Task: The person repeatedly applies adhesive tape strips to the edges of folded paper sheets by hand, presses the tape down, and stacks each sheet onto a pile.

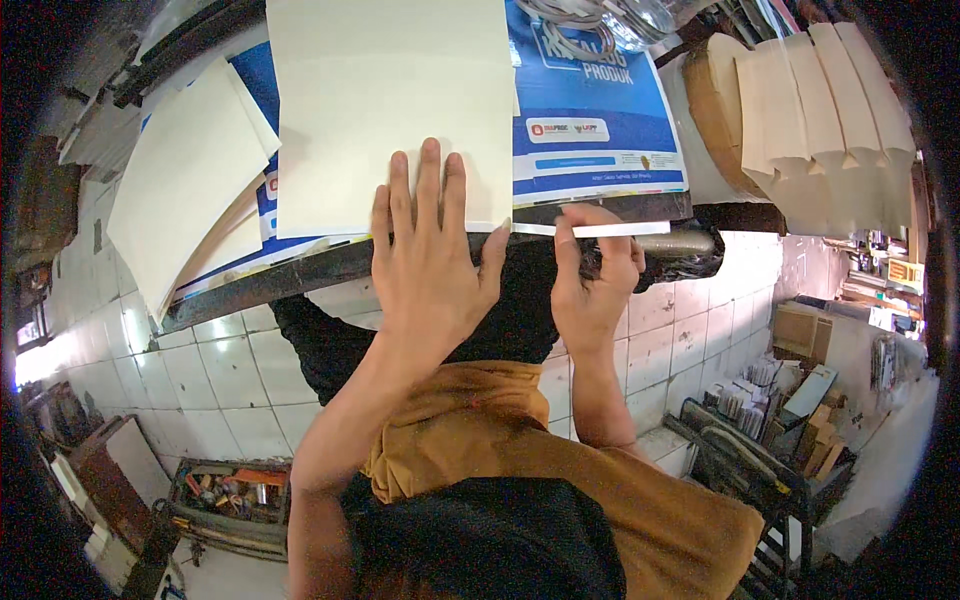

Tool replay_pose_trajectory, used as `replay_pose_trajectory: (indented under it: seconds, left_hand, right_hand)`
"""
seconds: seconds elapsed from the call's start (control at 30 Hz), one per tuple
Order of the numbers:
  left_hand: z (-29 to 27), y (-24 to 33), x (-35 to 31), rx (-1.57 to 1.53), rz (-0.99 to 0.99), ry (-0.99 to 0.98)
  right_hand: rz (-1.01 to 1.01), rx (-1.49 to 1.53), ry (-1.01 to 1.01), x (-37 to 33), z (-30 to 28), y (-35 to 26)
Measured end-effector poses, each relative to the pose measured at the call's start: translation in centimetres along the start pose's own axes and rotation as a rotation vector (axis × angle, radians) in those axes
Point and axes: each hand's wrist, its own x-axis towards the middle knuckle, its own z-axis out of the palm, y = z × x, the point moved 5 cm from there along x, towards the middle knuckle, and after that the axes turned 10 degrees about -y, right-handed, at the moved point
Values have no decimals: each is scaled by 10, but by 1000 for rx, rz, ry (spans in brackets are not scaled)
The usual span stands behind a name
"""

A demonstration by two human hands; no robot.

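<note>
My left hand [428, 265] lies flat, fingers spread, on a large cream sheet of paper [390, 80] near its lower edge. To its right, my right hand [592, 290] pinches a narrow white strip [630, 229] between thumb and fingers. The strip runs left to the sheet's lower right corner beside my left thumb; whether it is joined to the sheet I cannot tell. Beneath the cream sheet is a blue and white printed sheet [600, 110] on the worktable. More cream sheets [195, 170] lie fanned at the left, overhanging the table's front edge.
The table's dark front edge [290, 272] runs just below the papers. A clear plastic-wrapped bundle [640, 20] rests at the back right. Stacked folded cream paper [810, 110] stands at the right. On the tiled floor are a tool tray [230, 500] and a black metal frame [740, 470].
</note>
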Motion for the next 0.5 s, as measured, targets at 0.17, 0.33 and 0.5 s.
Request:
replay_pose_trajectory:
  seconds: [0.17, 0.33, 0.5]
  left_hand:
    - [-2, 2, 1, -4, 12, 40]
    - [-3, -2, 1, -18, -26, -22]
    - [-4, -2, -2, -13, -29, -7]
  right_hand:
    - [117, 206, -25, -2, 3, 1]
    - [-87, 25, 49, -10, -3, -24]
    - [-266, 174, 178, -31, -49, -24]
